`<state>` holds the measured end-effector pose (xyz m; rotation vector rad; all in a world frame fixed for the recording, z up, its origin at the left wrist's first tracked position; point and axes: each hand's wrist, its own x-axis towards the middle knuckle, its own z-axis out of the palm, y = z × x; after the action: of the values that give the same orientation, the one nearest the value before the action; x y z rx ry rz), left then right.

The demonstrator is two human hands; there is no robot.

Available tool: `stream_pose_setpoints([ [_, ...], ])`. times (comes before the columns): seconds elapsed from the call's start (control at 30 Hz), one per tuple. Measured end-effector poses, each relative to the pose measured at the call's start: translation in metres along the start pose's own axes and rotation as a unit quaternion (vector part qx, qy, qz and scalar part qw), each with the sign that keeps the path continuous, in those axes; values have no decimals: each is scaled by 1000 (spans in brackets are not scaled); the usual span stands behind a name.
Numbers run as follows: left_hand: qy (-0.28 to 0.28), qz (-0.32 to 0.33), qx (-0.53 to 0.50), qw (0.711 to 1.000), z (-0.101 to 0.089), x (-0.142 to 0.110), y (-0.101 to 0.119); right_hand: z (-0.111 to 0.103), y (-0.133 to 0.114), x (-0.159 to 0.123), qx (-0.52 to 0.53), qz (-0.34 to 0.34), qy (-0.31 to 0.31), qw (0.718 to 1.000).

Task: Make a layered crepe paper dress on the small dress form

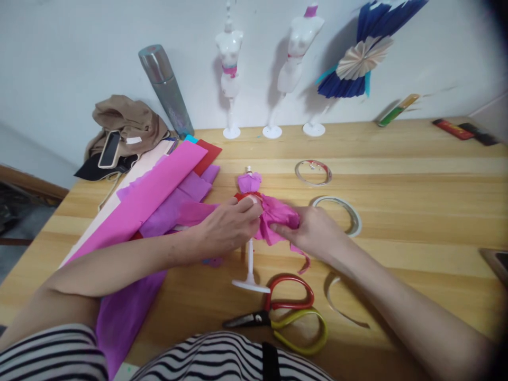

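A small white mannequin on a stand [251, 264] wears a purple crepe paper top [250, 182] and a red band at the waist. My left hand [232, 225] is closed at that waist, pinching the gathered edge of a pink crepe paper skirt [273, 214]; its fingertips partly cover the spot. On the other side, my right hand [315, 230] grips the skirt's outer edge between thumb and fingers. A thin pink scrap hangs below it. Scissors [273, 315] with one red and one yellow handle lie just in front of the stand.
Tape rolls [353, 217] and a curled strip [337, 304] lie at the right. Folded crepe paper [159, 196] covers the left side, near a phone [109, 150], brown cloth [127, 121] and a flask [166, 90]. Three mannequins [230, 79] stand along the wall beside a glue tube [398, 110].
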<state>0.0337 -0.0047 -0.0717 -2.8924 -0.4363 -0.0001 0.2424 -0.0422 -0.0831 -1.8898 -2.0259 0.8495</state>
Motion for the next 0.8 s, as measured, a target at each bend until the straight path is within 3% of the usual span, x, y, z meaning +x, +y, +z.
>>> stream_pose_setpoints([
  [0.17,-4,2,-5,1000,2,1,0,-4,5,-3,-5,-14,-10,1000],
  [0.27,14,3,-6,1000,4,1,-1,-12,0,-25,-86,-59,43,994],
  [0.3,19,5,-8,1000,5,2,-1,-12,-3,-34,-90,-109,66,988],
  [0.33,24,7,-11,1000,7,2,-1,-12,-6,-40,-77,-202,70,974],
  [0.37,29,8,-13,999,8,2,-1,-9,-9,-45,-83,-292,74,950],
  [0.43,44,13,-14,999,11,2,-2,-2,-13,-47,-163,-402,92,896],
  [0.53,62,14,-10,998,15,1,-3,11,-10,-36,-270,-418,118,860],
  [0.8,97,18,-7,995,17,-1,-4,23,11,-21,-304,-387,128,861],
])
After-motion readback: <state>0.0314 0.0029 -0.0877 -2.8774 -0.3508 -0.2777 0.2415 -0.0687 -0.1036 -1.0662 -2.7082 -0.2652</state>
